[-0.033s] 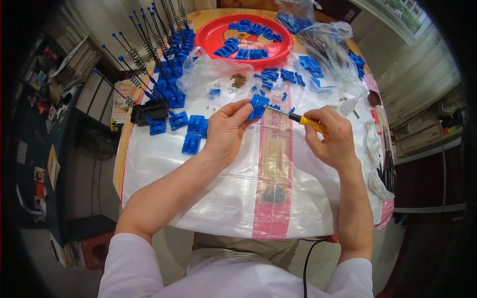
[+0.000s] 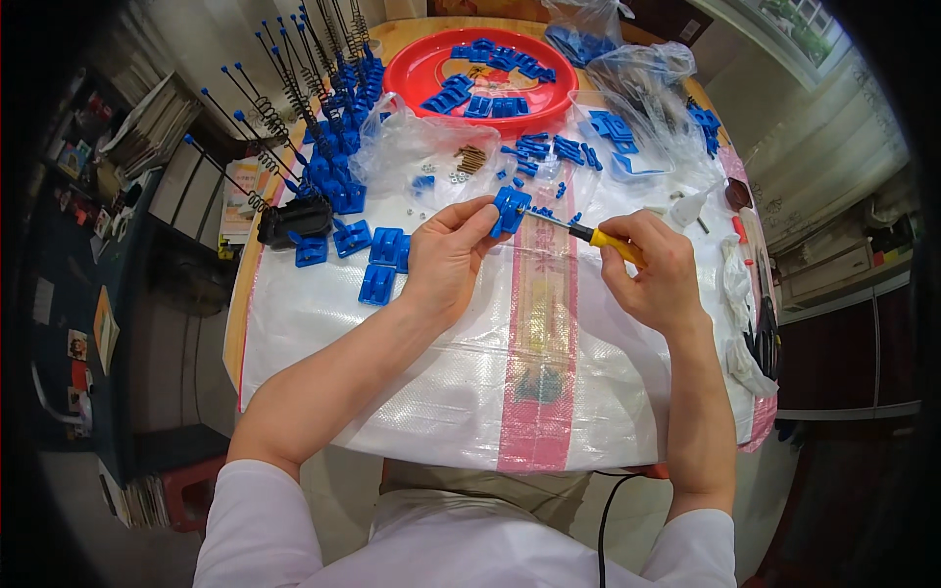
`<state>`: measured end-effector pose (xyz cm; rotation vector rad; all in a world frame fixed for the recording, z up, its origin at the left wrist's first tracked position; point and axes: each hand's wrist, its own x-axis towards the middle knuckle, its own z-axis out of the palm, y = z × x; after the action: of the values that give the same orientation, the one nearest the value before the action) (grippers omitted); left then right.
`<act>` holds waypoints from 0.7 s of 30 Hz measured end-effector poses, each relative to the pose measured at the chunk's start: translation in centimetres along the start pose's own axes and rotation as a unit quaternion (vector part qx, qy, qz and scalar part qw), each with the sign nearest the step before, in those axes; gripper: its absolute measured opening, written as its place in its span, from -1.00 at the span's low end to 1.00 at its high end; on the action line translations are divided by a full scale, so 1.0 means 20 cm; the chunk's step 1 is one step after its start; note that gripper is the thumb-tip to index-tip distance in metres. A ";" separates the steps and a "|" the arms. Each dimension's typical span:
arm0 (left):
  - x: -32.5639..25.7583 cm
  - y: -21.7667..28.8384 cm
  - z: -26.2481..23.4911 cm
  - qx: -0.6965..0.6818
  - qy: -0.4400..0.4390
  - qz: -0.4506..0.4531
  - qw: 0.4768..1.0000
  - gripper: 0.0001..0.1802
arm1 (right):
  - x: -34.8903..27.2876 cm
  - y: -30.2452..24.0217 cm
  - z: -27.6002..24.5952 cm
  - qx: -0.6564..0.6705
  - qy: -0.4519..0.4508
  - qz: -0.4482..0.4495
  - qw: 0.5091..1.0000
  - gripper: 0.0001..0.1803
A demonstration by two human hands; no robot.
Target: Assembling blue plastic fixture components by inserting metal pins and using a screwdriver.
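Note:
Between the thumb and fingers of my left hand [image 2: 450,257] is a small blue plastic bracket [image 2: 511,210], raised above the table. My right hand [image 2: 655,267] is closed round the yellow handle of a screwdriver [image 2: 619,245]. Its thin metal shaft points left, and the tip meets the bracket's right side; the exact contact is too small to make out. Left of my left hand lie more blue brackets [image 2: 376,284] on the white sheet. Beyond the bracket are loose blue pins [image 2: 567,149], brass-coloured screws [image 2: 471,159] and small metal nuts [image 2: 459,177].
A red round tray [image 2: 400,76] with several blue brackets stands at the back. Blue pieces with upright black springs and rods [image 2: 338,127] crowd the far left, beside a black container [image 2: 294,223]. Clear plastic bags [image 2: 647,88] and a white nozzle bottle [image 2: 689,208] are on the right.

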<state>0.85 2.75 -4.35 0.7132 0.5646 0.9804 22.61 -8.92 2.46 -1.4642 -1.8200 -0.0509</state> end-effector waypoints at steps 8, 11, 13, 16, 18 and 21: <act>0.00 0.00 0.01 -0.002 0.004 0.000 1.000 -0.80 | 0.00 -0.01 0.01 0.004 0.005 0.001 1.000 -0.82; 0.00 0.00 0.01 0.004 0.000 -0.004 1.000 -0.81 | 0.00 -0.01 0.00 0.001 0.005 0.003 1.000 -0.82; 0.00 0.00 0.01 0.004 0.000 -0.002 1.000 -0.81 | 0.00 0.00 0.01 0.003 0.006 0.003 1.000 -0.82; 0.00 0.00 0.00 0.003 -0.002 0.003 1.000 -0.81 | 0.00 -0.01 0.01 0.001 -0.003 0.006 1.000 -0.82; 0.00 0.00 0.00 0.004 -0.001 0.007 1.000 -0.81 | 0.00 0.00 0.01 -0.007 -0.002 -0.008 1.000 -0.80; 0.00 0.00 0.01 0.005 0.002 0.012 1.000 -0.82 | 0.01 -0.02 0.01 -0.021 0.014 -0.026 0.999 -0.74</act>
<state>0.99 2.60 -4.27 0.7286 0.5655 1.0010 22.28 -8.82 2.61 -1.4390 -1.8439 -0.1360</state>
